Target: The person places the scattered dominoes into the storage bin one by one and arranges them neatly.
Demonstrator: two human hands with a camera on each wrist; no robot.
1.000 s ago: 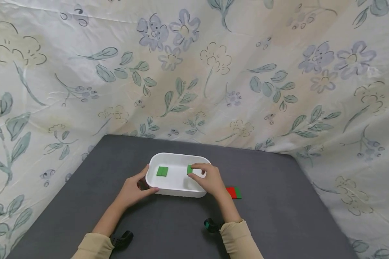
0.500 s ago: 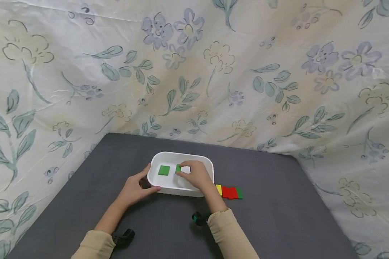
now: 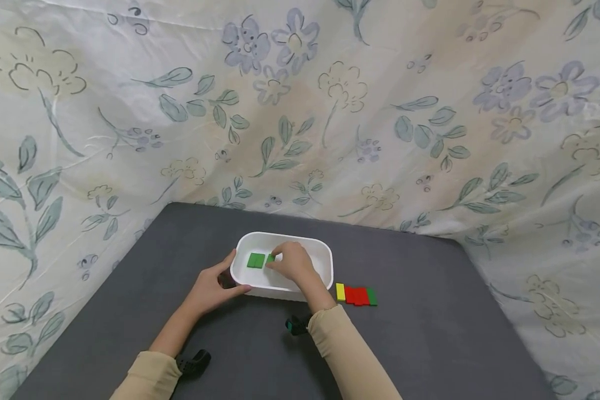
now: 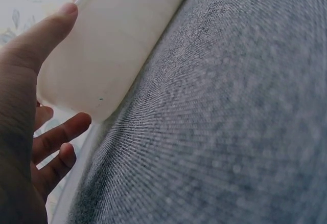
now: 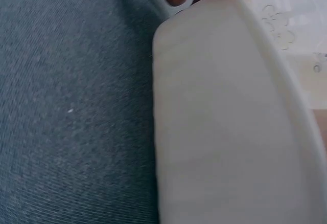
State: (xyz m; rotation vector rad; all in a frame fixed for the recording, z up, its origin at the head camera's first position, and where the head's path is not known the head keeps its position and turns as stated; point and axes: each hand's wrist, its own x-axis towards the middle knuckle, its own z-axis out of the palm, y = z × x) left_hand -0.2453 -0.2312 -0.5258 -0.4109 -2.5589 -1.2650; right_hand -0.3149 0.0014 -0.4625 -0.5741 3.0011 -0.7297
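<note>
A white plastic tray [image 3: 275, 293] stands on the dark cloth in the head view. My left hand [image 3: 211, 291] grips its left end, thumb at the front and forefinger along the side; the left wrist view shows the thumb on the rim and other fingers curled near the end wall. Over the tray, my right hand [image 3: 294, 262] pinches a small green tile [image 3: 270, 259] between thumb and fingers, partly covering it. Green tiles [image 3: 255, 260] lie side by side on the tray floor just left of it. In the right wrist view, the tray wall [image 5: 219, 106] hides the right fingertips.
Right of the tray, a yellow tile [image 3: 340, 292], red tiles [image 3: 356, 295] and a green tile [image 3: 372, 297] form a row on the grey tablecloth [image 3: 430, 333]. A flowered curtain [image 3: 300, 111] hangs behind and around the table. Black straps with cameras sit on both wrists.
My right hand has moved left across the tray with the green tile, up close to the other green tiles. More of the row on the right shows now. The left hand keeps its grip.
</note>
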